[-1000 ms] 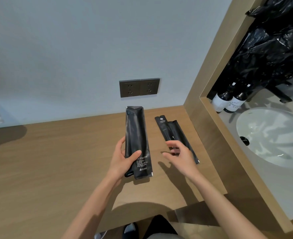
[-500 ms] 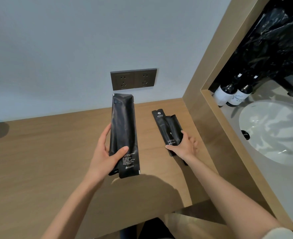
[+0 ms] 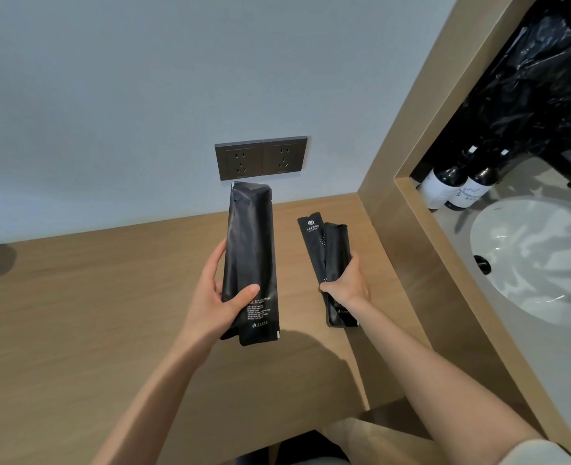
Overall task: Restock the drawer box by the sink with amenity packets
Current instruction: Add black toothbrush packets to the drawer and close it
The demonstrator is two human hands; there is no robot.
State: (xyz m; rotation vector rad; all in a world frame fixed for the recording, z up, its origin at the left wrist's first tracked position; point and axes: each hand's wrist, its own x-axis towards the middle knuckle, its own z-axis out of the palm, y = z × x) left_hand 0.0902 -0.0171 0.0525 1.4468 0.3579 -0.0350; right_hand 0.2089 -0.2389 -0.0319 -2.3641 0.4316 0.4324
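Black foil packets [image 3: 250, 263] sit clamped in the left hand [image 3: 215, 297] above the wooden counter [image 3: 76, 313], the right hand [image 3: 346, 286] pinching what look like two slimmer packets [image 3: 327, 250]; merge them squarely before seeking the unseen drawer box.

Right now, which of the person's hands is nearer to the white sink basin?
Right. The right hand, gripping slim packets, is closer to the sink basin; the left hand, holding the wide packet, is farther away.

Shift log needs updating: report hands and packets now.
Left hand grips wide black packet. Right hand grips two slim packets. Drawer box not in view.
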